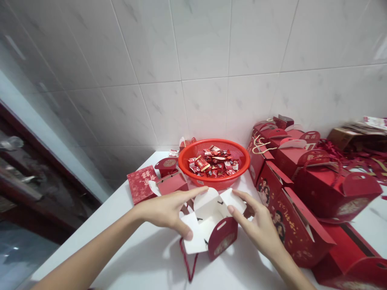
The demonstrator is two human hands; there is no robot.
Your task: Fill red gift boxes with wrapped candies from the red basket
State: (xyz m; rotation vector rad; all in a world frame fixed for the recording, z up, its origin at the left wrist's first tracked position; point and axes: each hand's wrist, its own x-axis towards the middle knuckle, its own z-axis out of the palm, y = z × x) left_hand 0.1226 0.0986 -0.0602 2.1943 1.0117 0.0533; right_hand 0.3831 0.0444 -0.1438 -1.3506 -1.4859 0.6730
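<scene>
Between my hands an opened red gift box (222,237) stands with its white inside facing up and its flaps spread. No sweets show inside it. My left hand (169,211) grips the box's left side, thumb on the left flap and fingers by the back flap. My right hand (252,215) pinches the flap at the right. A dark red cord handle (190,268) hangs from the near left side onto the white table. Just behind the box is a red plastic basket (244,161) with many wrapped candies (213,161) in it.
Several red gift boxes (326,193) crowd the table's right side. A flat red box (141,184) and an open red box (172,183) lie left of the basket. Ribbons (359,159) and stacked cards (356,129) are at far right. A tiled wall (205,104) rises behind.
</scene>
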